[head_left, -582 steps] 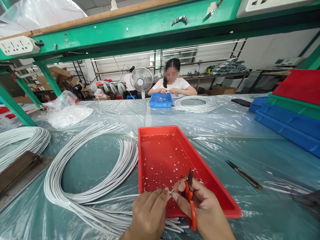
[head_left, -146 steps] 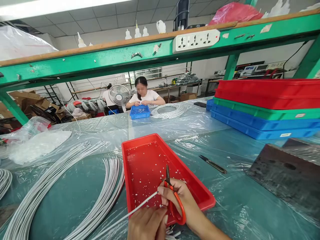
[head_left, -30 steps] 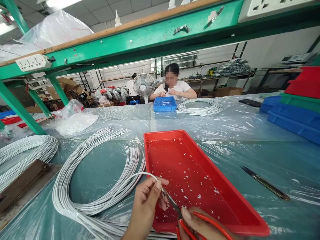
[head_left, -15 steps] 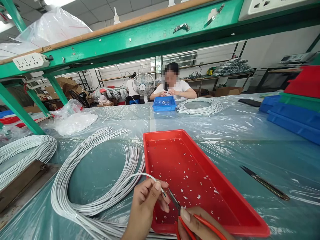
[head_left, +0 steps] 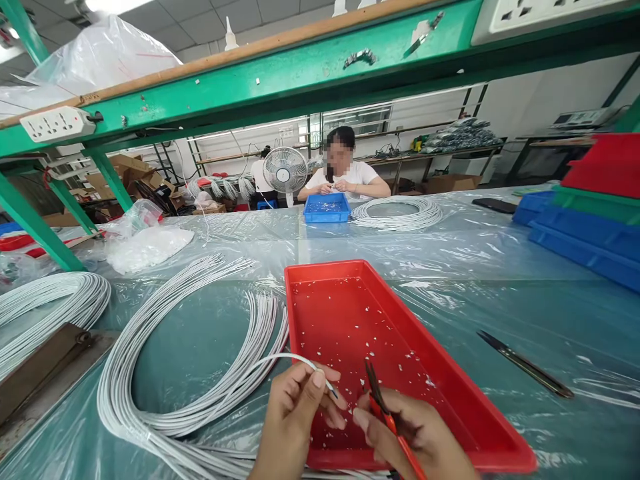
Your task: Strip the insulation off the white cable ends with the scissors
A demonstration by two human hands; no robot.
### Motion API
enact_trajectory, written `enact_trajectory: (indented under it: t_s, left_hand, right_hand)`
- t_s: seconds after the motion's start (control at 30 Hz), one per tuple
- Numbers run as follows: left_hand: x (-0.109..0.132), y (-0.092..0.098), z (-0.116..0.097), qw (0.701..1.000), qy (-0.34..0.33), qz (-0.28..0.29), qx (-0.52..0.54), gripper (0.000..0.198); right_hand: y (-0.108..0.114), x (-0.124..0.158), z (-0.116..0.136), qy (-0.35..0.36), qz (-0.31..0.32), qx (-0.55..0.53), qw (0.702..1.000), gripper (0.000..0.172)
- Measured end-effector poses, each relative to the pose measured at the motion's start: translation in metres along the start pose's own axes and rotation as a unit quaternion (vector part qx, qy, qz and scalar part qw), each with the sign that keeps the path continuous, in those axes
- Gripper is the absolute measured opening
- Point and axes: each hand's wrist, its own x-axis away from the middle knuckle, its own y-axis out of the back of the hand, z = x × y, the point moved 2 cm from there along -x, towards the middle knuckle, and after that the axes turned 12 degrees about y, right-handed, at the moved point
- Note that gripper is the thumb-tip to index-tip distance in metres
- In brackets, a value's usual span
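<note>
My left hand [head_left: 300,407] pinches a white cable [head_left: 295,357] between thumb and forefinger, close to its dark-tipped end. That cable arcs over from the large coil of white cables [head_left: 130,360] on the table at left. In my right hand [head_left: 415,427] is a pair of red-handled pliers or cutters [head_left: 379,400], its dark jaws pointing up and away from the cable end. Both hands are over the near part of a red tray [head_left: 345,333] scattered with small white scraps. The exact jaw type of the tool is not clear.
Thread snips [head_left: 525,363] lie right of the tray. Stacked bins [head_left: 590,227] stand at the far right. Across the table a person [head_left: 345,167] sits behind a blue tray [head_left: 327,209] and another cable coil [head_left: 400,212]. A green shelf beam [head_left: 280,70] crosses overhead. A metal block [head_left: 45,367] is at left.
The tool in my right hand has swung upright and its jaws have moved away from the cable end. My left hand keeps its pinch on the cable, almost in place.
</note>
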Motion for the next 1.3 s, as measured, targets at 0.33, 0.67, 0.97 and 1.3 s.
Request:
enact_trajectory:
  t_s: [0.33,0.67,0.97,1.3]
  left_hand:
    - [0.0,-0.006,0.016,0.998,-0.053,-0.03,-0.021,0.024]
    - [0.002,-0.009,0.02,0.997,-0.052,-0.061,-0.021,0.022]
    - [0.005,-0.008,0.018,0.981,-0.128,-0.092,-0.113,0.022]
    - [0.004,-0.006,0.021,0.988,-0.12,-0.072,-0.062,0.02]
  right_hand:
    - [0.003,-0.007,0.001,0.189,-0.078,0.106,0.973,0.014]
    - [0.004,-0.004,0.007,0.235,-0.082,0.222,0.943,0.011]
    - [0.0,-0.002,0.0,0.291,-0.105,0.268,0.913,0.012]
    - [-0.002,-0.002,0.001,0.351,-0.118,0.317,0.873,0.016]
